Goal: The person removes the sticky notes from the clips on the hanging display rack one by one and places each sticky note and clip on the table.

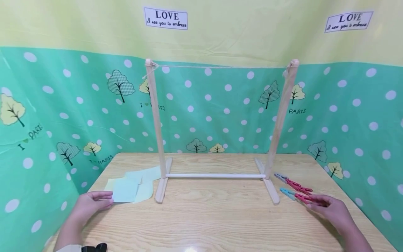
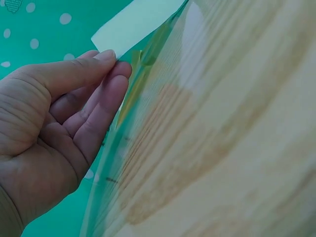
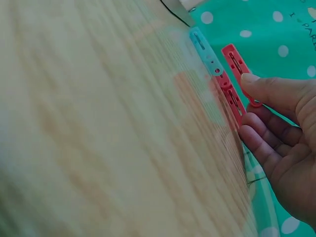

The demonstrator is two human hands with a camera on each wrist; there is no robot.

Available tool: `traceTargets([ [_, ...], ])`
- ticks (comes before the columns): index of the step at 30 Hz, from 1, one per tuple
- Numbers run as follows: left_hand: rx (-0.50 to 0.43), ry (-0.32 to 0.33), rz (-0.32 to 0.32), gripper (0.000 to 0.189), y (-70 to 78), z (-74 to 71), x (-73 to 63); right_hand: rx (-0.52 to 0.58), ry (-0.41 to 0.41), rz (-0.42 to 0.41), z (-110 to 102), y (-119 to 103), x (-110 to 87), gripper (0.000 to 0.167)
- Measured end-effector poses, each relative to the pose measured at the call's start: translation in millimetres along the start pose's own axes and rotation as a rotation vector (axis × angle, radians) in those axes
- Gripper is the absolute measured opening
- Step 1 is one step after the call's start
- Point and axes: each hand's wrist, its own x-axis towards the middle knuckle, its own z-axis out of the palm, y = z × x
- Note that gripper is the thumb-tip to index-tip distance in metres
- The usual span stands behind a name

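Observation:
At the left of the table my left hand [image 1: 89, 206] pinches the near left corner of a pale blue sheet of paper [image 1: 124, 190]. In the left wrist view, the thumb presses on the paper [image 2: 133, 27] with the fingers under it. Other pale blue and pale green sheets [image 1: 145, 190] lie overlapping beside it. On the right side, my right hand [image 1: 332, 210] holds a red clothespin [image 3: 232, 57] between thumb and fingers, tilted up from the table. A light blue clothespin [image 1: 287, 193], a grey one [image 1: 280, 177] and further red ones [image 1: 297, 186] lie close by.
Between the hands stands a wooden frame with two posts [image 1: 156, 119], feet and a white crossbar [image 1: 214, 176]. A thin string [image 1: 220, 67] runs between the post tops. A polka-dot curtain [image 1: 207, 115] hangs behind and beside the wood-grain table [image 1: 214, 217].

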Motion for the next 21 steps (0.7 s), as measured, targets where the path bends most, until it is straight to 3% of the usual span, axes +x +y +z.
traceTargets([
  [9,0.038,0.014,0.012,0.055,-1.9,4.9,-1.5,0.005,-0.026,-0.012,1.5,5.7,4.1,0.075],
  [16,0.115,0.04,0.031,0.057,-2.1,8.1,-1.7,-0.013,-0.031,0.012,3.1,8.3,6.1,0.082],
  [21,0.205,0.049,0.009,0.058,-4.2,7.1,-2.9,-0.015,-0.037,0.03,5.5,8.7,9.6,0.087],
])
